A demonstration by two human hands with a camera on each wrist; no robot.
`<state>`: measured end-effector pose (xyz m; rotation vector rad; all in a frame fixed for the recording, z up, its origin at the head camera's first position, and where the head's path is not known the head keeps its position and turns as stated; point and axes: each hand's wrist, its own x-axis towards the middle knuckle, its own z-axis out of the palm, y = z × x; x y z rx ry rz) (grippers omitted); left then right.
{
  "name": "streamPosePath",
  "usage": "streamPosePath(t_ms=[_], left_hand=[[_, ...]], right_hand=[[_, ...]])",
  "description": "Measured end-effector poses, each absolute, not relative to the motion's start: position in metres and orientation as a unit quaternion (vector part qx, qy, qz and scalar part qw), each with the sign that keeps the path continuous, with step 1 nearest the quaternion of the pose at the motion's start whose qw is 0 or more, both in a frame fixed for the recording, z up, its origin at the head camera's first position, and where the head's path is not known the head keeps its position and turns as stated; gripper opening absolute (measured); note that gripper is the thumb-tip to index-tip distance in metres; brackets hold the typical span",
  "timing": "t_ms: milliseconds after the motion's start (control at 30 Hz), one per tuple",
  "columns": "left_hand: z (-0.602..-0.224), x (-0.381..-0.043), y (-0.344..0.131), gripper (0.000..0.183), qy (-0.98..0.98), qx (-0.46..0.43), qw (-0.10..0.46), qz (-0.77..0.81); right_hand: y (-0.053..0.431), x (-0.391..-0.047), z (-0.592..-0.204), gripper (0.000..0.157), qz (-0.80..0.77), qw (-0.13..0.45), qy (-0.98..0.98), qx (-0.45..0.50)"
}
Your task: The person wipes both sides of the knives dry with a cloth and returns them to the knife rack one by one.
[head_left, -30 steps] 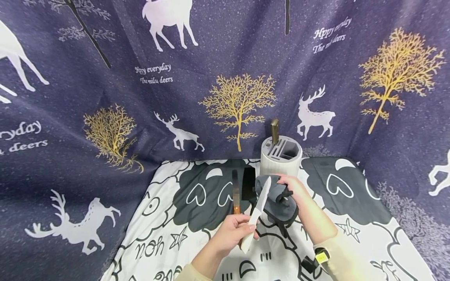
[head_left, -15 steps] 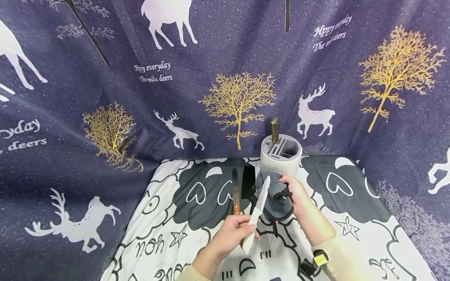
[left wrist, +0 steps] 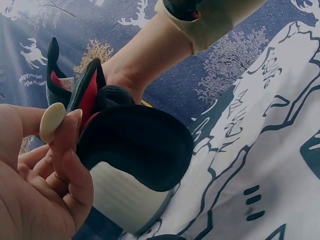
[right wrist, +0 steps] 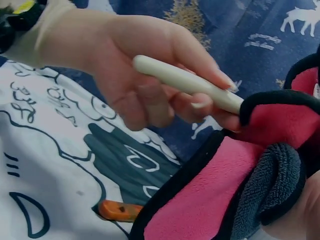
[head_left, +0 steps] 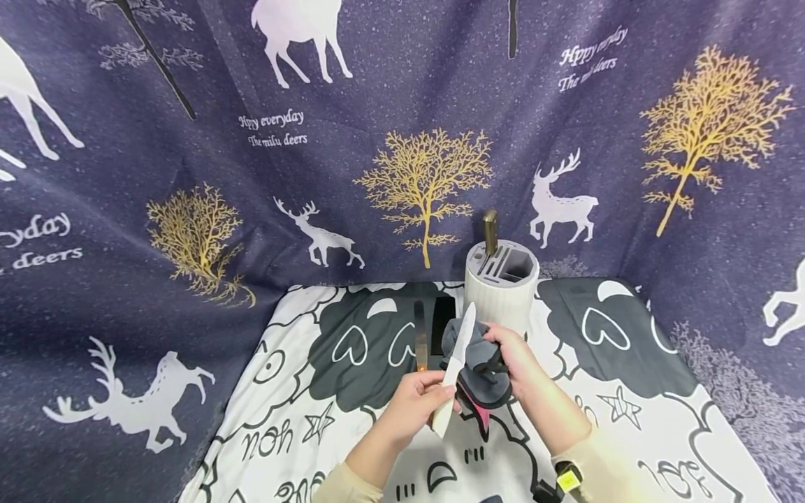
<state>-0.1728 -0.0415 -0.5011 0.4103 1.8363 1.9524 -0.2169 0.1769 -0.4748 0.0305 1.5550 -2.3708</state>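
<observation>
My left hand (head_left: pixel 416 405) pinches the cream handle of a knife (head_left: pixel 462 346), its pale blade pointing up and away. The handle's rounded end shows between thumb and fingers in the left wrist view. My right hand (head_left: pixel 512 356) grips a bunched cloth (head_left: pixel 487 374), dark grey on one side and pink on the other, with black edging. The cloth lies right up against the blade; in the right wrist view a pink fold (right wrist: pixel 280 120) hides the blade beyond the handle (right wrist: pixel 185 82).
Behind the hands stands a round white knife block (head_left: pixel 497 300) with one brown-handled knife (head_left: pixel 490 230) in it. A wood-handled knife (head_left: pixel 421 339) and a black cleaver-like blade (head_left: pixel 444 321) lie on the patterned sheet (head_left: pixel 277 412). A printed curtain (head_left: pixel 377 105) hangs behind.
The right hand has brought the cloth left and slightly down, against the knife, and more pink shows. The knife has tilted more upright, with its tip a little farther left.
</observation>
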Motion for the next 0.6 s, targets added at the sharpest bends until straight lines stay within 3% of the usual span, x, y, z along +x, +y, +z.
streamPosePath(t_ms=[233, 400, 600], left_hand=[[-0.498, -0.184, -0.041, 0.031, 0.674, 0.124, 0.200, 0.700], [-0.500, -0.189, -0.042, 0.030, 0.694, 0.116, 0.183, 0.687], [-0.507, -0.192, -0.041, 0.029, 0.700, 0.102, 0.172, 0.685]], right_hand=[[0.163, -0.210, -0.480, 0.035, -0.787, 0.145, 0.599, 0.029], [0.158, -0.209, -0.482, 0.020, -0.770, 0.137, 0.622, 0.026], [0.156, -0.207, -0.489, 0.015, -0.777, 0.164, 0.608, -0.009]])
